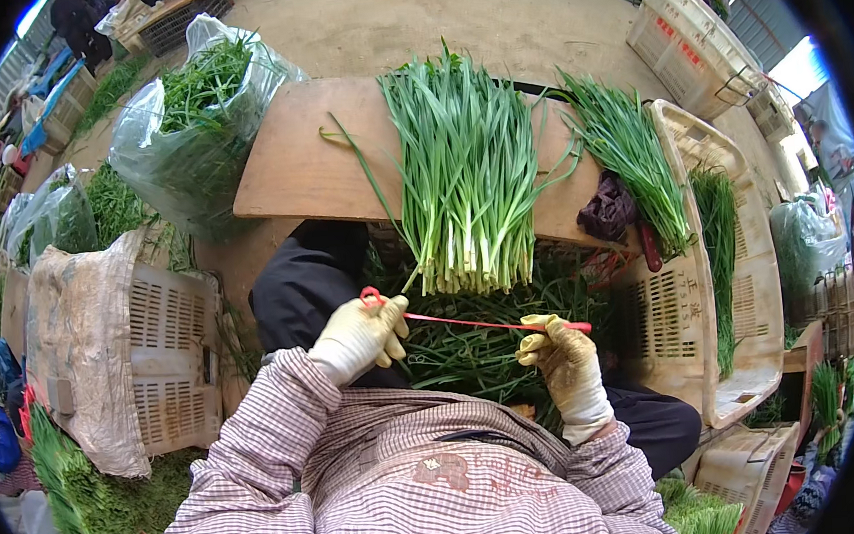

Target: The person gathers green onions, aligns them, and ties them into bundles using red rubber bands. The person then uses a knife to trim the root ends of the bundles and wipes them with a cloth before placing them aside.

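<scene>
My left hand (364,334), in a pale work glove, grips one end of a red ribbon tie (469,322). The other end is pinched in my right hand (562,358), whose glove is stained brown, and the strip is stretched between them. Just beyond my hands a thick layer of green garlic chives (469,181) lies on a wooden board (298,153), cut pale ends towards me. Further right lie another bunch of chives (633,157), a dark crumpled cloth or net (607,207) and a red handle (649,246). Loose green leaves lie below my hands.
Plastic bags of greens (185,150) stand at the upper left. A cloth-draped plastic crate (174,355) is on my left. On my right an upright plastic crate (764,301) holds more chives. Stacked crates (688,43) stand at the upper right. Other people are at the far left and right.
</scene>
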